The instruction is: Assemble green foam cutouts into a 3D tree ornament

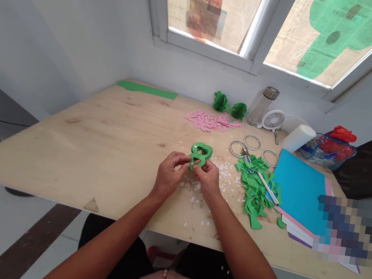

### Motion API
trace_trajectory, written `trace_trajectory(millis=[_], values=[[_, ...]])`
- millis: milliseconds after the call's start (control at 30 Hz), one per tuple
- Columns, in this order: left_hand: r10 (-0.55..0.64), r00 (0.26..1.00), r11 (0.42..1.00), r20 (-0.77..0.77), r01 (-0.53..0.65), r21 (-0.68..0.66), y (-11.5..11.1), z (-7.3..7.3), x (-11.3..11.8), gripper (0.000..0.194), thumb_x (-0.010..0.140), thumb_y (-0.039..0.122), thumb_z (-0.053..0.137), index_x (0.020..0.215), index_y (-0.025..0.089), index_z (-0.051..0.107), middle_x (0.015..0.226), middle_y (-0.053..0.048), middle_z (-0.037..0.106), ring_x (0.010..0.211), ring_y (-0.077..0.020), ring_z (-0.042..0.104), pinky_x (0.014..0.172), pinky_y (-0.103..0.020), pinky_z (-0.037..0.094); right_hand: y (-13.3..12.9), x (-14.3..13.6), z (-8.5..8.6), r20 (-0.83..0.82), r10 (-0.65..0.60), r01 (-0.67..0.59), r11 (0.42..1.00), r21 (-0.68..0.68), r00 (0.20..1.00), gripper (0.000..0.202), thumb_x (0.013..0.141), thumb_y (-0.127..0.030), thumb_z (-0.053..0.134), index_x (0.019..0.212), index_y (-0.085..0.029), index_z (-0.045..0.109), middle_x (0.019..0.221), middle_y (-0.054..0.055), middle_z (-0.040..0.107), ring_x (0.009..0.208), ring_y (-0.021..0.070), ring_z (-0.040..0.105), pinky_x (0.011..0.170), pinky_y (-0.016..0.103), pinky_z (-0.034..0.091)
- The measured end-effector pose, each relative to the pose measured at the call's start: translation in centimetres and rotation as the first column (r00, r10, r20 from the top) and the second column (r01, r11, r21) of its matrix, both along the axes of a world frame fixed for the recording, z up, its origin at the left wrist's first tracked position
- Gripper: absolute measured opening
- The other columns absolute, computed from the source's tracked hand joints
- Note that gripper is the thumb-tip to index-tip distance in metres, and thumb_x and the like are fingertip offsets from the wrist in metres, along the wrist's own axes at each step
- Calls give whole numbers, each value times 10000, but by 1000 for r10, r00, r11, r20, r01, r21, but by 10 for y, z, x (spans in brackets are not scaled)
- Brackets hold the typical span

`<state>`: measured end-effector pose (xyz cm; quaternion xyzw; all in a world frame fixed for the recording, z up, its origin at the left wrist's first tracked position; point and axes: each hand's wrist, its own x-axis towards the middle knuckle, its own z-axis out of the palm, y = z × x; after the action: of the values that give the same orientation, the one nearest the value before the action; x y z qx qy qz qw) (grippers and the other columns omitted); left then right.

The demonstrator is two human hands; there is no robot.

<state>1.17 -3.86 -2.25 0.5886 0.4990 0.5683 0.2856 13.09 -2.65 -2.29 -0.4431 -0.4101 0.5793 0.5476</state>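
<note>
A green paper cutout (206, 151) with openings in it, seemingly several layers thick, is held up above the wooden table (108, 146). My left hand (169, 174) pinches its lower left edge, and my right hand (208, 179) grips its lower right edge between thumb and fingers. A small white piece sits on its upper left. Small white paper bits (226, 174) are scattered under and around my hands. To the right lies a pile of green scraps (255, 196).
Behind the cutout are pink paper shapes (206, 121) and two green paper pieces (238, 111). Tape rings (251, 142), scissors (245, 155), a bottle (261, 105), a small fan (273, 119), a white roll (298, 138) and blue sheets (299, 189) stand or lie right. A green strip (151, 91) lies back left.
</note>
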Motion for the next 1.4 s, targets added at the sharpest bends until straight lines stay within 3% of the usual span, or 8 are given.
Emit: trace_trajectory(millis=[167, 500, 967, 1400], values=[[58, 971, 996, -231, -39, 84, -3, 5, -3, 93, 792, 229, 575, 828, 210, 659, 894, -43, 659, 875, -196, 633, 815, -340, 502, 1, 0, -2, 17, -4, 4, 1000, -9, 1000, 194, 594, -297, 673, 708, -167, 587, 527, -71, 521, 476, 76, 424, 481, 209, 318], [120, 817, 987, -564, -37, 158, -7, 11, -6, 134, 841, 187, 518, 849, 197, 652, 918, -80, 707, 898, -245, 651, 781, -372, 489, 3, 0, -9, 6, 0, 0, 1000, 15, 1000, 192, 587, -285, 680, 703, -157, 596, 592, -52, 562, 505, 63, 419, 480, 189, 293], [192, 686, 976, -701, -58, 211, -7, 18, -2, 215, 893, 245, 468, 775, 182, 637, 806, -67, 715, 798, -249, 635, 761, -377, 421, 2, -2, -9, 91, 7, -11, 999, 45, 996, 167, 586, -293, 639, 654, -160, 565, 549, -64, 509, 477, 55, 365, 468, 195, 257], [189, 721, 980, -667, -99, 171, -7, 14, 2, 170, 851, 196, 455, 790, 177, 612, 818, -82, 705, 809, -259, 626, 788, -383, 417, 2, -1, -9, 99, 10, -15, 999, 51, 995, 173, 594, -301, 646, 676, -158, 594, 564, -48, 534, 496, 71, 399, 465, 198, 282]])
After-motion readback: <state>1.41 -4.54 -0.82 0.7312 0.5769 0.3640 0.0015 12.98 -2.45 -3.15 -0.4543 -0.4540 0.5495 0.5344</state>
